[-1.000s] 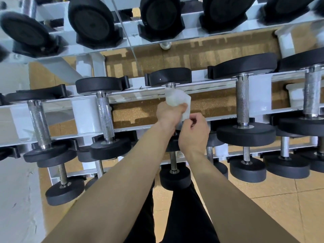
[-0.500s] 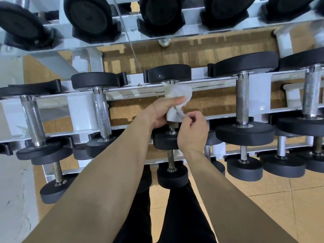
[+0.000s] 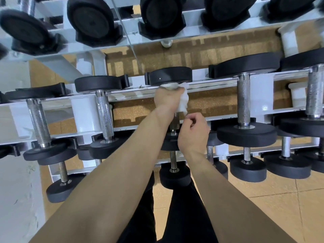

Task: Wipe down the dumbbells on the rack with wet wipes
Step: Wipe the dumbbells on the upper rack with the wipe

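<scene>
A black dumbbell (image 3: 171, 75) with a steel handle lies across the middle tier of the white rack (image 3: 219, 85), straight ahead. My left hand (image 3: 167, 99) grips a crumpled white wet wipe (image 3: 183, 100) wrapped round the upper end of that handle, just below the far weight head. The wipe hangs down the right side of the fist. My right hand (image 3: 192, 134) sits lower, near the handle's bottom end, fingers loosely curled; whether it touches the wipe's tail is not clear. The handle is mostly hidden by both hands.
More black dumbbells fill the rack on all three tiers: neighbours at left (image 3: 103, 109) and right (image 3: 244, 102) on the middle tier, smaller ones (image 3: 175, 172) below. My dark-trousered legs stand on the tan tiled floor (image 3: 280, 207). A pale wall (image 3: 15, 199) is at left.
My left hand has slid the wipe up the handle, from mid-handle to just under the far weight head. My right hand has stayed low, and the wipe's tail now hangs above it.
</scene>
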A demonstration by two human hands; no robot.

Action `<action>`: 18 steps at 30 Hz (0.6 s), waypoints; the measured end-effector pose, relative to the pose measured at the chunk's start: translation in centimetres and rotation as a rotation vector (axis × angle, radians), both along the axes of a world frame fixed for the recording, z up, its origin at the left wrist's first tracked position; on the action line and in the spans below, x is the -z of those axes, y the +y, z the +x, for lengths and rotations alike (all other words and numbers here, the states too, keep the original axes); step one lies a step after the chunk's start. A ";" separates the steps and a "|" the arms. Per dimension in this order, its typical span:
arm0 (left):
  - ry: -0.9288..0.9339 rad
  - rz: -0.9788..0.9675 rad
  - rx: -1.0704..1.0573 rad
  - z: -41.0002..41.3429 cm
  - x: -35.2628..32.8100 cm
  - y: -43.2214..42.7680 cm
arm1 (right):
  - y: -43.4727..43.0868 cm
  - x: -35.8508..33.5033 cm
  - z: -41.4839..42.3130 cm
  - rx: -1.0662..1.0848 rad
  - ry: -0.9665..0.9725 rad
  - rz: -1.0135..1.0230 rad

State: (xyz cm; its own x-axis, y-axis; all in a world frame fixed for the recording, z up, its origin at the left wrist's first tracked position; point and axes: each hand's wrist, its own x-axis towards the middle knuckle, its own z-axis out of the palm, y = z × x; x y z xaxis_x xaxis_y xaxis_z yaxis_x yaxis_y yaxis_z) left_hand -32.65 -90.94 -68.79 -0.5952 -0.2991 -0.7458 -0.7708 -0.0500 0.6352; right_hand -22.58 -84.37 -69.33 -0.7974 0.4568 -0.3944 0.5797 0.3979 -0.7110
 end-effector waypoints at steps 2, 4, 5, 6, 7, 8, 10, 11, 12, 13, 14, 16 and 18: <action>0.035 0.054 0.034 0.2 -0.1 -0.6 | 0.0 0.0 0.0 0.000 -0.008 -0.001; 0.007 0.114 0.188 2.1 0.7 -1.7 | 0.0 -0.1 0.0 0.005 -0.003 -0.001; -0.017 0.152 0.270 3.2 1.2 -2.2 | 0.1 -0.1 -0.1 0.004 -0.002 0.002; -0.038 0.185 0.331 4.0 1.6 -2.6 | 0.1 -0.1 -0.1 0.000 -0.002 0.006; -0.048 0.208 0.361 4.4 1.9 -3.0 | 0.1 -0.1 -0.1 -0.002 -0.001 0.009; -0.043 0.216 0.390 4.5 1.9 -3.2 | 0.1 -0.1 -0.1 -0.001 0.002 0.011; -0.021 0.165 0.507 4.3 1.7 -3.8 | 0.1 -0.1 -0.1 0.002 0.002 0.007; -0.017 0.124 0.599 4.5 1.6 -4.2 | 0.1 -0.1 -0.2 0.002 -0.001 0.002; -0.010 0.095 0.695 4.9 1.5 -4.6 | 0.1 -0.1 -0.2 0.004 -0.003 -0.002; 0.003 0.078 0.766 5.5 1.4 -4.9 | 0.1 -0.2 -0.2 0.009 -0.002 -0.005; 0.017 0.073 0.800 6.1 1.2 -5.0 | 0.2 -0.2 -0.2 0.013 0.002 -0.010; 0.051 0.070 0.801 6.7 1.1 -5.0 | 0.3 -0.3 -0.1 0.009 0.004 -0.018; 0.087 0.092 0.757 6.5 1.0 -4.7 | 0.3 -0.2 0.0 -0.011 0.003 -0.020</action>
